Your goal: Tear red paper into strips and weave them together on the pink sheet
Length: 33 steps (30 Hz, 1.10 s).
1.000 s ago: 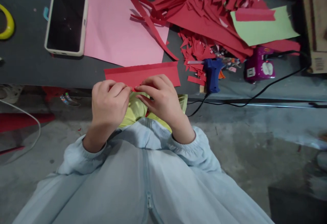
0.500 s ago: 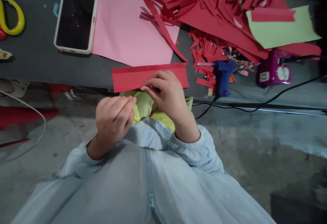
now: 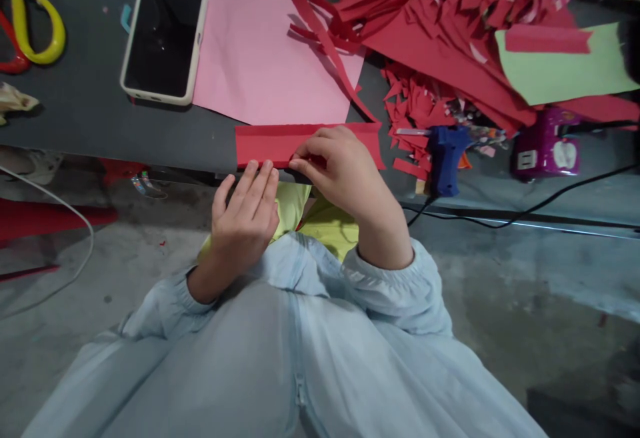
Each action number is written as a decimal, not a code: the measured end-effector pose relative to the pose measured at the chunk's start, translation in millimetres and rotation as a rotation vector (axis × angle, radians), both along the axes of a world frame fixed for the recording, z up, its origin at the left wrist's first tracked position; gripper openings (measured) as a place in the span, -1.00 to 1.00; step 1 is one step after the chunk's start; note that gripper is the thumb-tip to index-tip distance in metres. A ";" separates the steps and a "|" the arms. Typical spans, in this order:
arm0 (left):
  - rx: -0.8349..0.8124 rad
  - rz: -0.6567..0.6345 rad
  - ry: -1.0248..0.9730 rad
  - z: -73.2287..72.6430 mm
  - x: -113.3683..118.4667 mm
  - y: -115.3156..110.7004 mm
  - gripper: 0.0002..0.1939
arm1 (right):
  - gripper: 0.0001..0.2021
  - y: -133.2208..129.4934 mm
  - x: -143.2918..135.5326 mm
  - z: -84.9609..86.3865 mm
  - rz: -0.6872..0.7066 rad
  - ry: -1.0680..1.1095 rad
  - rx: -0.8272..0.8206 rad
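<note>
- While the scissors lie far left, a phone in a pale case rests just right of them, over the left edge of a pink sheet.
- Left hand: half a second ago it was bunched and drawn back; now its fingers are straight, a little apart, tips laid on the near edge of the red strip — gripping nothing.
- That strip lies at the near edge of the dark table, just near of the pink sheet; both hands now bear on its near edge, which I judge means pressing or steadying there.
- Right hand: thumb and forefinger remain closed together, apparently pinching that edge — I cannot tell how much paper is between them.
- Right of it: red scraps, a blue glue gun and a purple box.
</note>
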<state>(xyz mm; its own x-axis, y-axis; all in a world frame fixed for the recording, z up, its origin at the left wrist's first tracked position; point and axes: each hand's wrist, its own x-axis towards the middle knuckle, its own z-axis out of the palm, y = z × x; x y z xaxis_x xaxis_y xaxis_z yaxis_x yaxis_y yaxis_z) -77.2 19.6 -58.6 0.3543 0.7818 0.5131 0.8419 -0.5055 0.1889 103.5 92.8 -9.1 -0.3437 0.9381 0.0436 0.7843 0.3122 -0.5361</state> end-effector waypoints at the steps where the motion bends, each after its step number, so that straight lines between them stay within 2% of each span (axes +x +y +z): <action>1: -0.004 -0.001 0.002 -0.3 0.3 0.7 -0.44 | -0.80 1.4 0.2 0.9 0.010 0.000 -0.012; 19: -0.096 0.082 0.035 2.6 4.4 -2.4 -0.46 | -0.81 6.6 -11.7 9.8 0.013 -0.179 -0.047; 33: -0.117 0.126 0.111 -0.1 3.1 -5.4 -0.42 | -0.80 12.3 -12.5 13.0 0.041 -0.220 -0.089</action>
